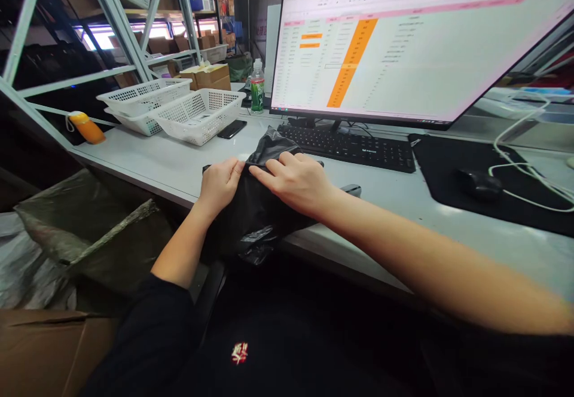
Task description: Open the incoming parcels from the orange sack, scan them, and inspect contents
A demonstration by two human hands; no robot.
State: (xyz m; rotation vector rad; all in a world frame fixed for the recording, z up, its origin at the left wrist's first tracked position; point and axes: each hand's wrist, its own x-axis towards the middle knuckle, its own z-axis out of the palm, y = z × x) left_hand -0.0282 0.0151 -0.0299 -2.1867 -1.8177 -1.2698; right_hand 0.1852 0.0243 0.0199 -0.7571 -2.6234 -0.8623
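A black plastic bag [262, 205] hangs over the front edge of the desk, its upper part lying in front of the keyboard. My left hand [220, 183] pinches the bag's left side, thumb and fingers pressed together. Close beside it, my right hand [296, 183] has its fingers curled over the top of the bag and grips it. Whatever is inside the bag, if anything, is hidden. Just right of the bag, a small grey and black object [352, 190] lies on the desk, partly covered by my right forearm.
A black keyboard [359, 149] lies below a large monitor [403, 50]. White perforated baskets [201, 116], a phone [232, 129], a green-labelled bottle [257, 89] and an orange bottle [88, 128] stand leftward. A mouse [478, 183] and cable are at right. An olive sack [107, 235] stands below left.
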